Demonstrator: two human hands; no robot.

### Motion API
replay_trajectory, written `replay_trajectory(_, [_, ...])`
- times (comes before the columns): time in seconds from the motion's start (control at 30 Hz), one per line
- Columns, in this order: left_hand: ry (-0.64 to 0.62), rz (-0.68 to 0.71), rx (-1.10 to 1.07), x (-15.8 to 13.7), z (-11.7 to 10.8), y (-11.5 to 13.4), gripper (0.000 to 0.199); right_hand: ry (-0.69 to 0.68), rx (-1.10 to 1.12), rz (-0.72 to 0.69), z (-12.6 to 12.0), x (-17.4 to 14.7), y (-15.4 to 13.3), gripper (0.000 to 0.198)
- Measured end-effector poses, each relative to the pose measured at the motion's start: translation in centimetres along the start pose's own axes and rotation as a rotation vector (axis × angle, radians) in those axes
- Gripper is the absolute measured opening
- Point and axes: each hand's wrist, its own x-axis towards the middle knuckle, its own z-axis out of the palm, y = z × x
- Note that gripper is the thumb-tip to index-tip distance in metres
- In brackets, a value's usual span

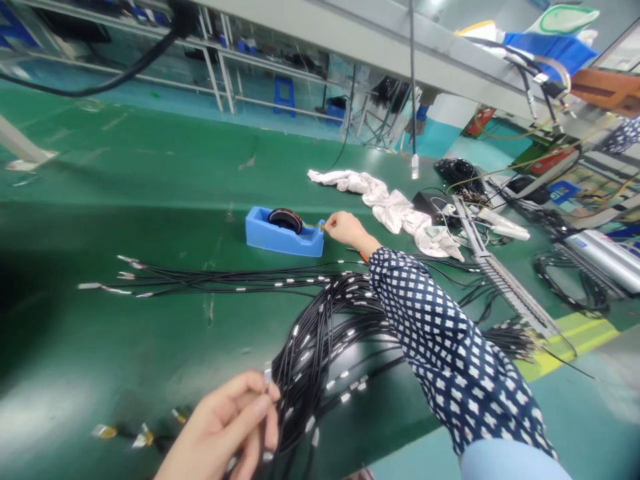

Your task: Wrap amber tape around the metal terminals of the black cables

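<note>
At the front, my left hand (233, 420) is closed, pinching a cable end with a small silvery connector (268, 371) that sticks up past the fingertips. My right hand (346, 229) reaches out to the blue tape dispenser (284, 244), its fingers pinched on a thin yellowish strip of tape (312, 227). That strip runs from the dark tape roll (286, 220) in the dispenser. Between the hands lies a looped bundle of black cables (313, 333) with many white labels. Its straight ends (190, 280) stretch left. Yellow-wrapped connectors (144, 437) lie left of my left hand.
A crumpled white cloth (393, 203) lies behind my right hand. To the right are a slotted grey rail (505, 283), coiled black cables (460, 177) and a silver box (607, 257). A cable with a plug (415, 165) hangs down over the green table (150, 220).
</note>
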Motion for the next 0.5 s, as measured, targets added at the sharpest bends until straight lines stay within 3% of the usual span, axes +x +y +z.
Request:
replay_trajectory(0.13, [-0.028, 0.006, 0.011, -0.3, 0.0, -0.1, 0.038, -0.087, -0.007, 0.112, -0.2, 0.8, -0.8, 0.024])
replay_trajectory(0.3, [-0.047, 0.019, 0.012, -0.4, 0.4, -0.6, 0.038, -0.068, -0.087, 0.252, -0.6, 1.7, -2.2, 0.027])
replay_trajectory(0.5, [-0.030, 0.084, 0.003, -1.2, -0.3, -1.3, 0.043, -0.100, 0.011, 0.282, -0.7, -1.3, -2.1, 0.030])
